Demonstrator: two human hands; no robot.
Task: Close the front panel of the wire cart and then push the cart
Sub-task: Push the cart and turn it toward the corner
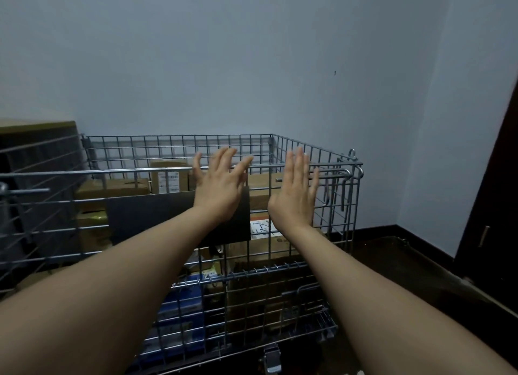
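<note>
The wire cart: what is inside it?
Inside the wire cart are brown cardboard boxes, a dark flat board and blue packages lower down. Both arms and the board cover much of the contents.

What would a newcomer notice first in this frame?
Two bare hands, left and right, fingers spread, raised in the centre at the top rail of the wire cart. Behind the mesh sit cardboard boxes, with a dark flat board against the front.
</note>
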